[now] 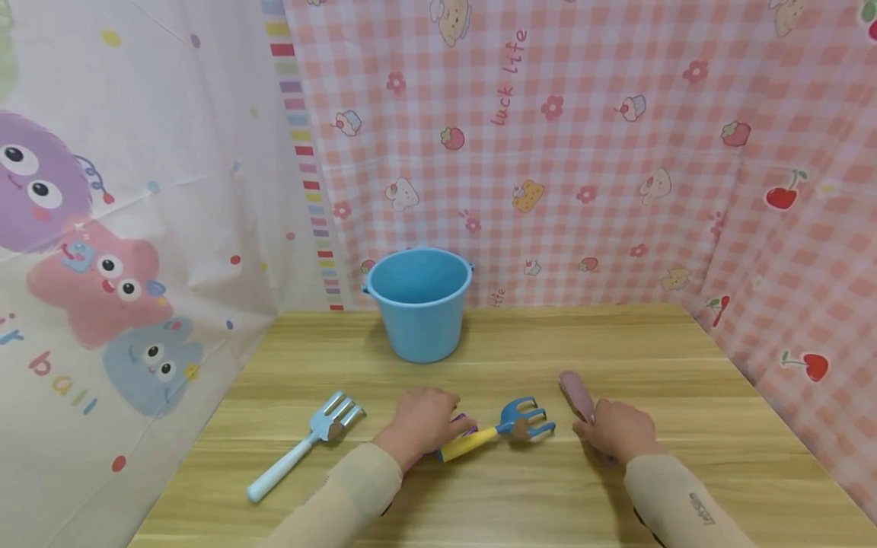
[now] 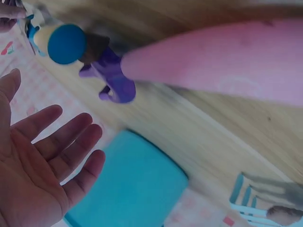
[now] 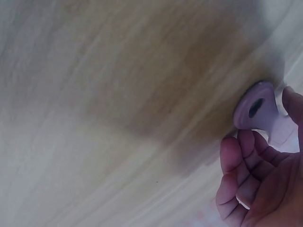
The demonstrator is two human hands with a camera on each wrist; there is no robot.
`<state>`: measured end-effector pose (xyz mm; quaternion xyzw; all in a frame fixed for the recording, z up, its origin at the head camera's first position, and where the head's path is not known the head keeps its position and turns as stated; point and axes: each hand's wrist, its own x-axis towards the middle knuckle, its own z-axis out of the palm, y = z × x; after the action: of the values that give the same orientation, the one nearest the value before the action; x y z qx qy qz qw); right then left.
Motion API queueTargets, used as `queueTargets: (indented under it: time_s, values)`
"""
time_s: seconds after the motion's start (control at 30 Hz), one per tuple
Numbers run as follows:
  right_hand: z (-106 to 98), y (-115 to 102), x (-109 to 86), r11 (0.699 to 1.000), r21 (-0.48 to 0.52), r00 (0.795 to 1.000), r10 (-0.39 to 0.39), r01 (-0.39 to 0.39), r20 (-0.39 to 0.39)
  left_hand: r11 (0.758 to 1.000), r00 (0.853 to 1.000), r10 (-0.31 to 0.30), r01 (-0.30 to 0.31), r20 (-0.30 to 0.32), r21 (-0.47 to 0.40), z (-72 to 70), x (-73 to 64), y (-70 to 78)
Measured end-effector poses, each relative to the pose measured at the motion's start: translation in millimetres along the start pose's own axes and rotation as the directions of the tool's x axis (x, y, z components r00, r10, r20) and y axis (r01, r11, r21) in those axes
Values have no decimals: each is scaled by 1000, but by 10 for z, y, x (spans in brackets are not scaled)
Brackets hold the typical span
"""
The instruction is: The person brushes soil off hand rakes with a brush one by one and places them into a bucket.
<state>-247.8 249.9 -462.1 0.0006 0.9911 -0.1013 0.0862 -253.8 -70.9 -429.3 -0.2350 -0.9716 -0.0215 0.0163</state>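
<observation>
My left hand [image 1: 421, 418] is over a small toy fork with a pink handle [image 2: 227, 61] and a purple head [image 2: 116, 78], mostly hidden by it in the head view. In the left wrist view its fingers are spread and hold nothing. Beside it lies a blue toy rake [image 1: 510, 415] with a yellow handle and a brown patch on its head. Farther right, my right hand [image 1: 623, 430] grips a pinkish-purple brush [image 1: 577, 396] by the handle, bristles facing the table. The handle's end with a hole [image 3: 256, 108] shows in the right wrist view.
A blue bucket [image 1: 425, 327] stands at the back of the wooden table [image 1: 582, 502]. To the left lies a light blue toy fork [image 1: 294, 457] with a brown patch. Printed cloths [image 1: 548, 152] hang behind and at both sides.
</observation>
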Motion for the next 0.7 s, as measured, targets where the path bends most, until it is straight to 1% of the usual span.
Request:
queueTargets:
  time_s: [0.1, 0.2, 0.3, 0.37, 0.53, 0.63, 0.7]
  values:
    - [34, 20, 14, 1000, -11, 1000, -6, 6, -11, 999, 999, 38, -37, -32, 21, 36, 7, 83]
    - [63, 26, 20, 1000, -20, 1000, -16, 16, -21, 993, 994, 84, -79, -69, 84, 80, 11, 170]
    - [79, 20, 20, 999, -26, 999, -23, 22, -38, 985, 989, 117, -104, -86, 138, 123, 16, 251]
    - [80, 12, 16, 999, -24, 998, -24, 23, -50, 978, 987, 133, -117, -86, 171, 152, 20, 298]
    - [81, 10, 20, 1000, -8, 996, -27, 26, -82, 972, 989, 137, -125, -50, 201, 221, 27, 379]
    - [88, 23, 28, 1000, 0, 995, -29, 29, -97, 971, 990, 134, -122, -45, 208, 262, 29, 407]
    - [90, 30, 30, 1000, 1, 995, -27, 27, -100, 970, 989, 135, -121, -55, 210, 290, 31, 420]
